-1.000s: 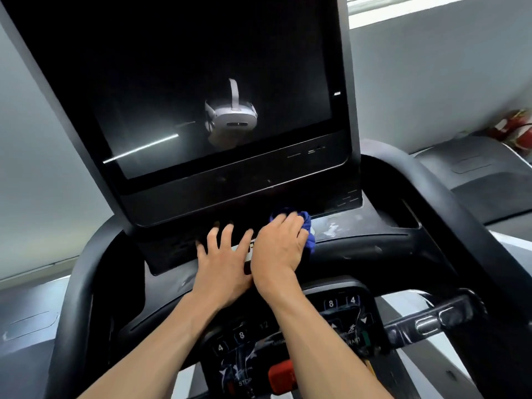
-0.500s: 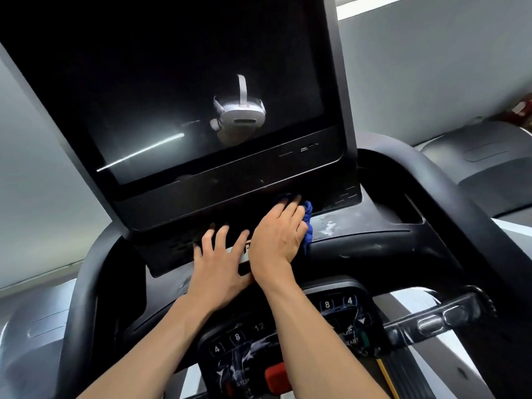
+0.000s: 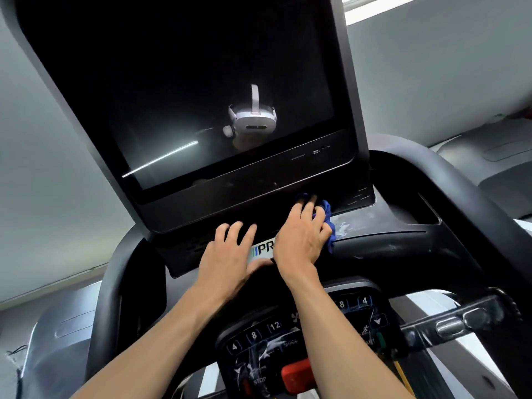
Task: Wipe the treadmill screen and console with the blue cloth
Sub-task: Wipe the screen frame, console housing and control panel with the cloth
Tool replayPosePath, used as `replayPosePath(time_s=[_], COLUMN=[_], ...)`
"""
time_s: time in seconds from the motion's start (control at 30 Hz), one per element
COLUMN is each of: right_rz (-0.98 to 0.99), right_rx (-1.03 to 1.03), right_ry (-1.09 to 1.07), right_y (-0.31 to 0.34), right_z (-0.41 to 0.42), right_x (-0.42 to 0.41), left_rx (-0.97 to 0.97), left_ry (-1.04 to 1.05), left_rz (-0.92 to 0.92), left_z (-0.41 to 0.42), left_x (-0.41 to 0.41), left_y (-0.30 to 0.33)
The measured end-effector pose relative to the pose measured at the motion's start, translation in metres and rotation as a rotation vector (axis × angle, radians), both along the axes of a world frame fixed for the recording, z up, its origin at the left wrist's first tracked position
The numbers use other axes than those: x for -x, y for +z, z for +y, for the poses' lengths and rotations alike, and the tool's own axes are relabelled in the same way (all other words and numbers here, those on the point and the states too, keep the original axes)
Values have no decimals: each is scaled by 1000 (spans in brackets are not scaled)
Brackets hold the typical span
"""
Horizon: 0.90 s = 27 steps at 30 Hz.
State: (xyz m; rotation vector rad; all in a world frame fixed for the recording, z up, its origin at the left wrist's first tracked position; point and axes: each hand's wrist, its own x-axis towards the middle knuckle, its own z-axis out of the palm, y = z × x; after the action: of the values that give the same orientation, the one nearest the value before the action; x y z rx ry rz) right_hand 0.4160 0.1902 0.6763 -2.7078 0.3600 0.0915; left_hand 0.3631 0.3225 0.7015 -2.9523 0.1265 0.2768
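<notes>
Here, the right hand [image 3: 300, 240] presses the bunched blue cloth [image 3: 328, 223] under curled fingers below the screen [image 3: 201, 90]. The left hand [image 3: 230, 254] rests flat, fingers spread, on the console [image 3: 374, 220]. Leaning lower could trigger the keypad [image 3: 259, 341].

Bunched blue cloth [image 3: 326, 218] against console [image 3: 371, 223].

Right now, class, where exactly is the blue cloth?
In the head view, the blue cloth is bunched under the right hand on the console ledge, just below the screen frame's lower right corner.
</notes>
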Motion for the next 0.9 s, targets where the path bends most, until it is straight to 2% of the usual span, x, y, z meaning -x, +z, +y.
replayPosePath(time_s=[0.07,0.17,0.33,0.5,0.6,0.7,0.8,0.87,0.9], right_rz=[-10,-29,1,-71,-180,-359,-542,-542,-521], right_rx=[-36,-41,-128,-149,-206,-329,-298,-235,-195], right_ry=[64,23,-245,-164,-160,-173,15,156,152], right_y=[3,3,8,-1,-14,-10,5,3,-2], right_z=[14,16,5,20,8,14,39,51,49], right_x=[13,10,-20,-3,-3,2,10,14,13], left_rx=[-120,-277,-520,-636,-647,-612,-514,-449,-442], left_ry=[-200,-489,-753,-871,-917,-899,-853,-823,-802], left_rz=[-154,-331,-223,-180,-124,-182,-267,-299,-295], left_z=[12,11,-21,-33,-27,-17,-2,9,15], left_x=[-14,-50,-112,-157,-164,-159,-151,-143,-140], left_y=[10,41,80,102,113,113,108,105,104])
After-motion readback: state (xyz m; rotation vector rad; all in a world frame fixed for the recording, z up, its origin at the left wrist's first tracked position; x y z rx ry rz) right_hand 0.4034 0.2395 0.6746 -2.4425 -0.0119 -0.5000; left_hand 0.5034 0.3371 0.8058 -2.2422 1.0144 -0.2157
